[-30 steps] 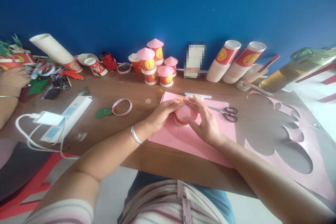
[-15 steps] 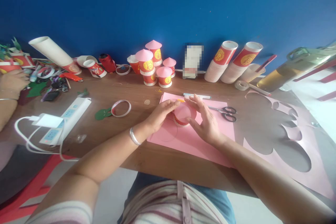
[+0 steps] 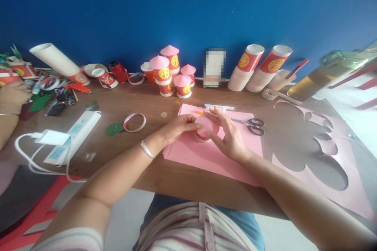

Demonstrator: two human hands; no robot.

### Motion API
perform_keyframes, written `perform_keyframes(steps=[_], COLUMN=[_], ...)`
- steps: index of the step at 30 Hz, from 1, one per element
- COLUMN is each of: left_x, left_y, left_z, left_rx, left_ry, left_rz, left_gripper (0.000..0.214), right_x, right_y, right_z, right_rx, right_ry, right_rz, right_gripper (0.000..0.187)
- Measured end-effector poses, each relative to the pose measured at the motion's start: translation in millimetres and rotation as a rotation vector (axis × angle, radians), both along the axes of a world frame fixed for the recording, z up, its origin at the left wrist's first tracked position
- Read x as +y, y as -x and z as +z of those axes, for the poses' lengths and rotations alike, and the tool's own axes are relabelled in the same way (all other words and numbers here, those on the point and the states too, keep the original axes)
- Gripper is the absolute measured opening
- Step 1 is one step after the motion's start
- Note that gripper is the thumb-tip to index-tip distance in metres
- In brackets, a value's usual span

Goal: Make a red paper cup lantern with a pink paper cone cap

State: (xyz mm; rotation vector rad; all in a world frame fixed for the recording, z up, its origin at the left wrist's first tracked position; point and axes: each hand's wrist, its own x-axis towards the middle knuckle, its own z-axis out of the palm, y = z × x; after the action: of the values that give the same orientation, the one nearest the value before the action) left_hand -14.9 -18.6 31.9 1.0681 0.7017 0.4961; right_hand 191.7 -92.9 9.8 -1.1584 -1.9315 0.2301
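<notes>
mid-table (image 3: 138, 104), we find one red cup (image 3: 202, 139) on or just above the pink sheets (image 3: 235, 166), a pink paper top (image 3: 209, 124) sitting over it, both hands around. left hand (image 3: 176, 128): thumb and forefinger pinch the top's left edge, as far as we can make out. right hand (image 3: 231, 139): fingers close together along the far edge, thumb set apart toward the near edge; we cannot tell whether it grips or merely steadies.

done, by our count: four pink cones (image 3: 159, 62) capping red cups (image 3: 164, 73) near the wall (image 3: 118, 8). the one in hand we judge nearly level with those; whether its top is fixed, we cannot see. unfinished: two stacks of cups (image 3: 243, 71) stand without tops, and much pink paper looks uncut, scissors (image 3: 255, 126) lying on it. a pink offcut (image 3: 355, 192) with rounded gaps lies at right.
</notes>
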Motion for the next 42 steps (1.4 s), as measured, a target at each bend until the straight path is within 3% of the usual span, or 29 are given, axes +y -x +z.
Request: perform_keyframes(steps=[8,22,25,28,30,35,38,42], left_x=[-1.1,0.8,2.3,0.3,-3.2,-12.7,-14.1,-12.8], left_y=[2.0,1.7,4.2,6.1,6.0,0.0,-3.7,-5.2], left_z=[3.0,1.1,-0.4,1.5,4.7,7.9,1.6,-6.1], left_rx=[0.0,0.079,0.095,0.14,0.182,0.32,0.363,0.344], left_ry=[-0.025,-0.126,-0.196,-0.398,-0.647,-1.333,-1.517,-1.579], left_rz=[0.034,-0.017,0.034,0.192,0.277,0.192,0.125,0.128], left_gripper=[0.036,0.038,0.041,0.037,0.04,0.053,0.062,0.065], right_x=[0.1,-0.2,-0.3,0.6,1.8,4.5,4.7,4.3], right_y=[-0.7,1.9,0.7,-2.3,-4.8,-8.8,-8.9,-8.6], right_z=[-0.7,-0.5,1.0,4.7,6.8,5.8,3.6,2.0], right_rx=[0.002,0.011,0.017,0.067,0.108,0.129,0.089,0.064], right_ry=[-0.001,-0.012,-0.016,-0.036,-0.044,-0.013,-0.028,-0.05], right_rz=[0.006,-0.002,0.008,0.025,0.024,0.002,0.003,-0.038], right_gripper=[0.074,0.072,0.075,0.079,0.078,0.077,0.08,0.08])
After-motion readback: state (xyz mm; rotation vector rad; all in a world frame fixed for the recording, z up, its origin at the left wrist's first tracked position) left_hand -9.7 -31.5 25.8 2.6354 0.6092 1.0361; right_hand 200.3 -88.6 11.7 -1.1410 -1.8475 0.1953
